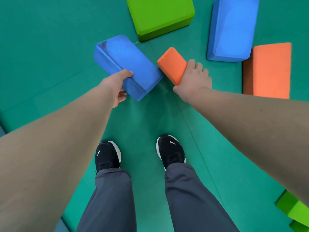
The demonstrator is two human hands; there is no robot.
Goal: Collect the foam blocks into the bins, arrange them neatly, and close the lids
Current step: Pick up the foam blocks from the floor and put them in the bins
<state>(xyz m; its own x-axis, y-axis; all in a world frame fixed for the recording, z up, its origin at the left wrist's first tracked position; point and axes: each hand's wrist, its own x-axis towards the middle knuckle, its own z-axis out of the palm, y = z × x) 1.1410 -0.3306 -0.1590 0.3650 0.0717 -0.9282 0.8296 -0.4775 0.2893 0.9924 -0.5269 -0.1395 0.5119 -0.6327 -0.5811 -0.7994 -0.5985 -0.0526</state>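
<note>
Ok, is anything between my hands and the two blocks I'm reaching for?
Nothing visible. The left hand is already gripping the near end of the blue block, and the right hand is gripping the small orange block. No bin is in view, so the way there cannot be judged.

- both forearms [55, 148] bare, no sleeves visible
- left hand [117, 86] and right hand [194, 81] bare, no gloves
- dark grey trousers [110, 198], loose legs
- black sneakers [107, 154], white soles, small white swoosh mark on each
</note>
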